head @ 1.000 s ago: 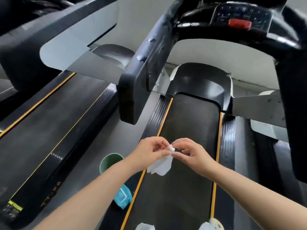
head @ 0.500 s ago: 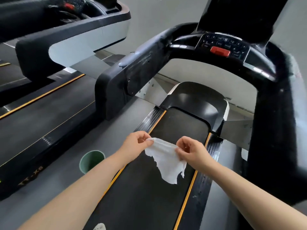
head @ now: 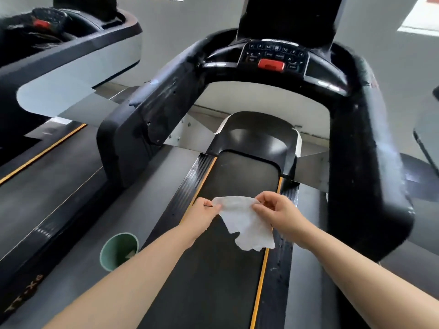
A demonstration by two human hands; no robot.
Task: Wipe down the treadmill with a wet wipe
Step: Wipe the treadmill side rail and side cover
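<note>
Hanging limp between 2 pinches, the thin white wet wipe [head: 240,218] reads as feather-light, soft and floppy, with no stiffness of its own: its top edge is drawn fairly taut while the rest sags in a crumpled, ragged-edged flap. It looks likely to tear if pulled hard and to cling to itself when damp, so the top corners, where it is already held, seem the sensible places to grip; bunching it into the palm would probably suit the wiping itself.

The left hand [head: 206,211] has its fingers curled in, thumb and fingertips pinching the wipe's left corner. The right hand [head: 276,210] pinches the opposite corner between thumb and forefinger, its other fingers loosely bent and touching nothing that can be made out.

The wipe hangs in the air above the dark running belt [head: 213,269] of the black treadmill [head: 361,162], well below the console with its red button [head: 271,64] and between the 2 padded side arms. It touches no surface of the machine. A green round bin [head: 118,251] stands on the floor left of the belt.
</note>
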